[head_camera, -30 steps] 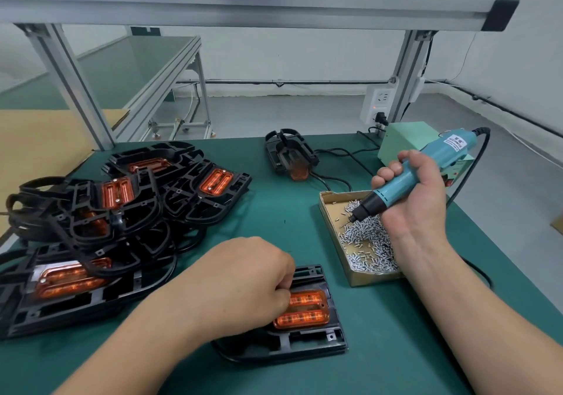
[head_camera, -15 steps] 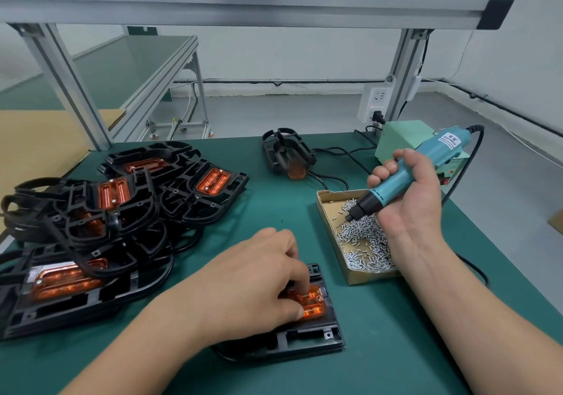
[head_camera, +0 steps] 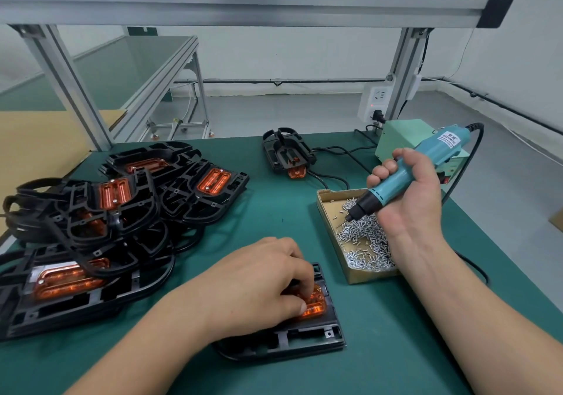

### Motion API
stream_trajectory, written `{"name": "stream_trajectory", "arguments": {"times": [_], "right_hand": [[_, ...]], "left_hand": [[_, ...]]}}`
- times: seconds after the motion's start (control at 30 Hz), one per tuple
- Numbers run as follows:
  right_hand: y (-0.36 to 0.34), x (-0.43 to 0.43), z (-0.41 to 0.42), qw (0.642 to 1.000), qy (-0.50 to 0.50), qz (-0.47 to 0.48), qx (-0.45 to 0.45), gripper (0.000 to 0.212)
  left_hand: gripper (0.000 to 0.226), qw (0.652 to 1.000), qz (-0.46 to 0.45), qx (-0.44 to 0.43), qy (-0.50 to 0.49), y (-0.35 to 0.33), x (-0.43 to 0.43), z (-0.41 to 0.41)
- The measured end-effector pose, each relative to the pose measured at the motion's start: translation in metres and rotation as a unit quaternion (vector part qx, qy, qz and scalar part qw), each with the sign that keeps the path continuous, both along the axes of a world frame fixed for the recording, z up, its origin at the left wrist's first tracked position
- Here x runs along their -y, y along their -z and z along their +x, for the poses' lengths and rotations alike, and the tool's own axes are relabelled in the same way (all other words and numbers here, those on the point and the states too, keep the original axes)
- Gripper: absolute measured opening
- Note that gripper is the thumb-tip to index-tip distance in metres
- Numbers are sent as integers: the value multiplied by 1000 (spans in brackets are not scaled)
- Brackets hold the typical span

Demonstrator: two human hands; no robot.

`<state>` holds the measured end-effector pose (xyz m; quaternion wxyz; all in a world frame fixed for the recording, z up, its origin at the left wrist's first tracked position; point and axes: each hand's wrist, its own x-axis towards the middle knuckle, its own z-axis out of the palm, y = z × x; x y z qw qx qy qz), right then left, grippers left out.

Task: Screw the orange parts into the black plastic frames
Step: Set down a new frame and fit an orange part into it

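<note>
Left fingers (head_camera: 297, 305) pinch orange part (head_camera: 315, 306); right fingers (head_camera: 385, 171) grip screwdriver (head_camera: 377, 196) over open box (head_camera: 370, 275).

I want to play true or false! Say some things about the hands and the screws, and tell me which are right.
The right hand grips a blue electric screwdriver. True.
The screwdriver's tip is over the screws in the cardboard box. True.
The left hand hangs empty in the air. False: its fingers hold the orange part in a black plastic frame.
The pile of frames lies on the table's right side. False: it lies on the left.
</note>
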<state>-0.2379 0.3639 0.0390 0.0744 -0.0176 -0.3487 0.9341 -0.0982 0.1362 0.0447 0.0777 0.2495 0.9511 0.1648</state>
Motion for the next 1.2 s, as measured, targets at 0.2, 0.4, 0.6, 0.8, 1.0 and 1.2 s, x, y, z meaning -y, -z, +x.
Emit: {"name": "stream_trajectory", "arguments": {"times": [0.2, 0.4, 0.6, 0.8, 1.0, 1.2], "right_hand": [[-1, 0, 0, 1000, 2, -3, 2, 6], [-1, -1, 0, 1000, 2, -5, 3, 6], [-1, 0, 0, 1000, 3, -3, 1, 6], [-1, 0, 0, 1000, 3, -3, -2, 7], [0, 0, -1, 1000, 3, 1, 0, 10], [2, 0, -1, 1000, 2, 5, -5, 12]], "left_hand": [[19, 1000, 2, -24, 6, 1, -2, 1], [13, 997, 0, -71, 27, 2, -8, 3], [13, 998, 6, -54, 19, 3, -7, 2], [21, 999, -1, -32, 21, 5, -7, 1], [20, 999, 3, -26, 22, 5, -5, 0], [24, 999, 9, -30, 22, 7, -5, 0]]}}
